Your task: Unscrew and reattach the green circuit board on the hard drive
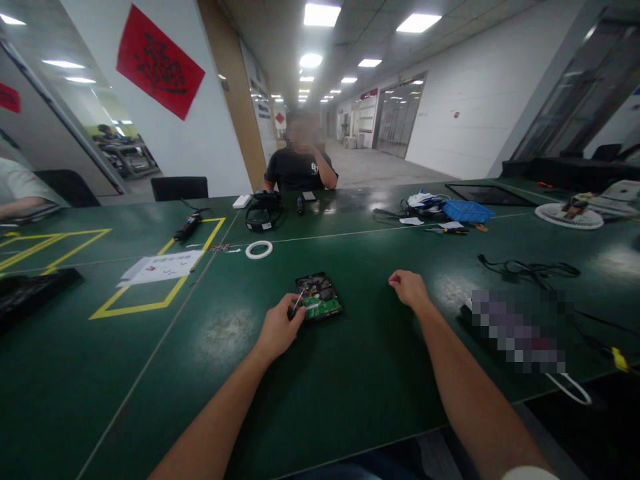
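Note:
A hard disk drive (324, 307) with a green circuit board and a dark metal body lies on the green table in front of me. My left hand (279, 328) is closed around a small screwdriver (299, 300) at the drive's left edge. The screwdriver's dark handle is mostly hidden in the fingers, and its thin shaft slants up over the drive. Off to the right of the drive, my right hand (409, 289) is held apart from it with the fingers curled in a pinch. What those fingertips hold, if anything, is too small to tell.
A white tape roll (259, 250) lies beyond the drive. Farther left are a paper sheet (161, 267) and a black tool (188, 227). At right are a blue tray (468, 211), a black cable (530, 268) and a blurred-out object. Across the table sits a person (300, 167).

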The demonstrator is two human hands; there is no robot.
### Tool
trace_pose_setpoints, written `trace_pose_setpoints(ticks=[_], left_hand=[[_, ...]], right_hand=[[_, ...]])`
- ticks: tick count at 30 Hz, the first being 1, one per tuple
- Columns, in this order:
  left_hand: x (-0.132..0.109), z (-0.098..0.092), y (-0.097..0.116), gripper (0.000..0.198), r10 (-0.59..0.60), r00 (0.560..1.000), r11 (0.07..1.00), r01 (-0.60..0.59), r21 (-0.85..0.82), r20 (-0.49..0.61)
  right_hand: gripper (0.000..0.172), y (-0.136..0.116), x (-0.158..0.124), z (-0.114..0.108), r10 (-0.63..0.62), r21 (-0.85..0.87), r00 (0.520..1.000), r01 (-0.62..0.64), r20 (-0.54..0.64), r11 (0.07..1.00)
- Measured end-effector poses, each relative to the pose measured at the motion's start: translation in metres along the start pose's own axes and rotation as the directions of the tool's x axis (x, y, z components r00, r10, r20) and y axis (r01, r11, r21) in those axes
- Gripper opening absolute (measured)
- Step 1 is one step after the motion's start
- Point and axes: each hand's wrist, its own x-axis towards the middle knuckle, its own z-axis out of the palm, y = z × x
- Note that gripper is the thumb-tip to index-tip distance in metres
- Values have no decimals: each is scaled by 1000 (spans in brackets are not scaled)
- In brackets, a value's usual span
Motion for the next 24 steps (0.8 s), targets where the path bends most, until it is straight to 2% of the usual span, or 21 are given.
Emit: trace_pose_setpoints(ticks=[4, 17, 24], left_hand=[[0, 0, -1, 31, 18, 1000, 1000, -18, 7, 5], [1, 1, -2, 32, 2, 1000, 1000, -2, -4, -19], [0, 2, -4, 31, 16, 1000, 1000, -16, 15, -4]], right_hand=[[15, -5, -3, 8, -18, -14, 999, 17, -28, 1000], [20, -35, -12, 15, -218, 93, 974, 223, -64, 970], [20, -47, -16, 22, -237, 56, 970, 240, -61, 969]])
